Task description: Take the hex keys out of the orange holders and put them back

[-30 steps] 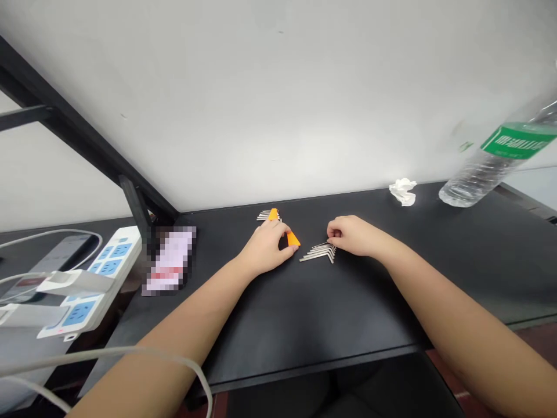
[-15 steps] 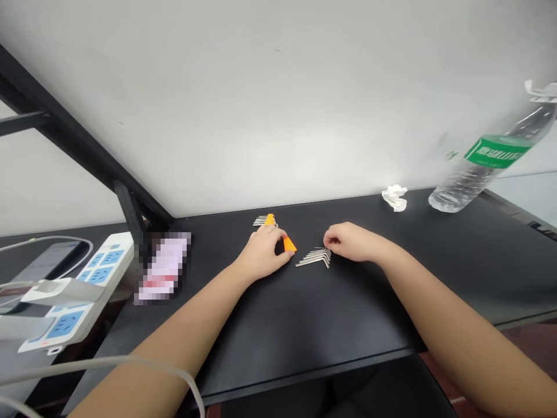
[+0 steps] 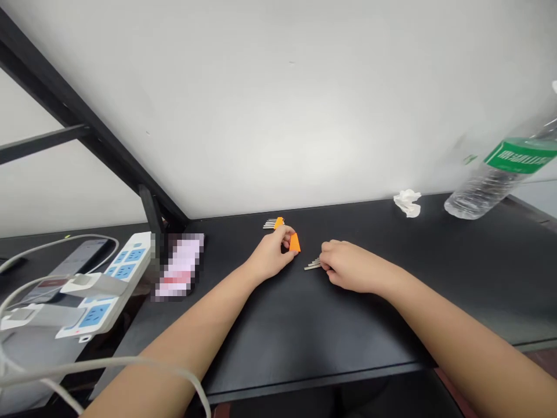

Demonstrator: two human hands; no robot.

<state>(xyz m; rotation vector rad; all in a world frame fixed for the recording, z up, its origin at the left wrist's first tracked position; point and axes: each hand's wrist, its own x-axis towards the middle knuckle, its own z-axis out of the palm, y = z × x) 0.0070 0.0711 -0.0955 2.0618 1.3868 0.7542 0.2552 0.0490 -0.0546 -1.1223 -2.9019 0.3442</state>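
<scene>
My left hand (image 3: 270,256) is closed on an orange hex key holder (image 3: 295,242), thumb at its near edge and fingers curled behind it. Just right of it, my right hand (image 3: 351,267) curls over a row of silver hex keys (image 3: 313,265) on the black tabletop. Only their long ends stick out to the left; the bent ends are hidden under my fingers. Beyond my left hand lies a second orange holder (image 3: 279,222) with several silver keys pointing left.
A white power strip (image 3: 126,278) with plugs and cables sits at left, near a pixelated pinkish object (image 3: 183,267). A black metal frame (image 3: 108,151) rises there. Crumpled tissue (image 3: 408,203) and a green-labelled plastic bottle (image 3: 474,191) stand by the wall. A cable (image 3: 143,361) crosses my left forearm.
My right hand has come down from the far end of the key row and now covers its bent ends. More of the second holder shows. The view has shifted slightly left.
</scene>
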